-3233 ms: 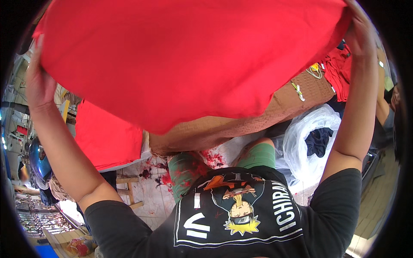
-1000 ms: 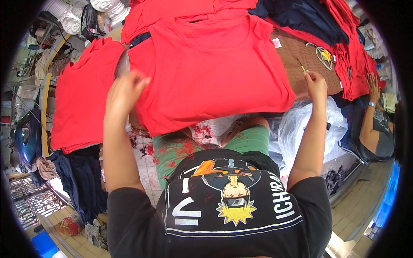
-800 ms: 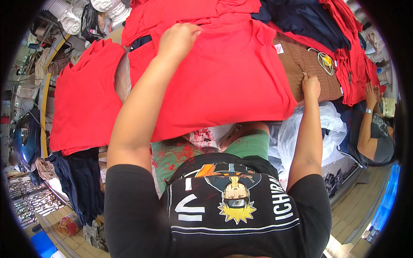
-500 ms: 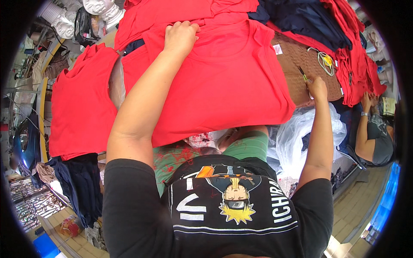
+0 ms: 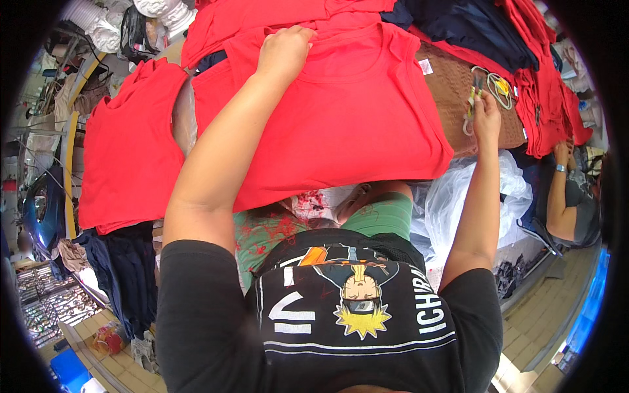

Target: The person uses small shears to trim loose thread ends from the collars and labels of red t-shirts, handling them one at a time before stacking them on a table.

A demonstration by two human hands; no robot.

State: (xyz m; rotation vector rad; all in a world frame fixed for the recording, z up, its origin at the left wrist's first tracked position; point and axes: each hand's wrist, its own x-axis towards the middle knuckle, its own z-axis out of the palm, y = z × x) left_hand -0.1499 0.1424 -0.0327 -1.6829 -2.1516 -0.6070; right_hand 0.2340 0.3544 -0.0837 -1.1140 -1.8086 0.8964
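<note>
A red sleeveless shirt [image 5: 354, 131] lies spread before me, its lower edge hanging over my lap. My left hand [image 5: 285, 52] is closed at the left side of its neckline, the fingertips partly hidden, seemingly pinching the cloth. To the right of the shirt, my right hand [image 5: 486, 119] grips a small pair of yellow-green thread snips [image 5: 471, 103], blades pointing away from me. Under the snips is a brown textured cloth [image 5: 445, 98], with a pale looped cord [image 5: 504, 99] bearing a yellow piece just beyond.
More red shirts [image 5: 131, 150] lie at the left and others are heaped at the back. Dark navy garments [image 5: 472, 33] sit at the far right. Crumpled clear plastic [image 5: 452, 203] hangs beside my right forearm. Another person's arm [image 5: 560, 190] reaches red cloth at the right edge.
My right hand has lifted slightly away from me and turned the snips, now more upright and in fuller view. My left hand stays at the neckline; the whole view has shifted a little.
</note>
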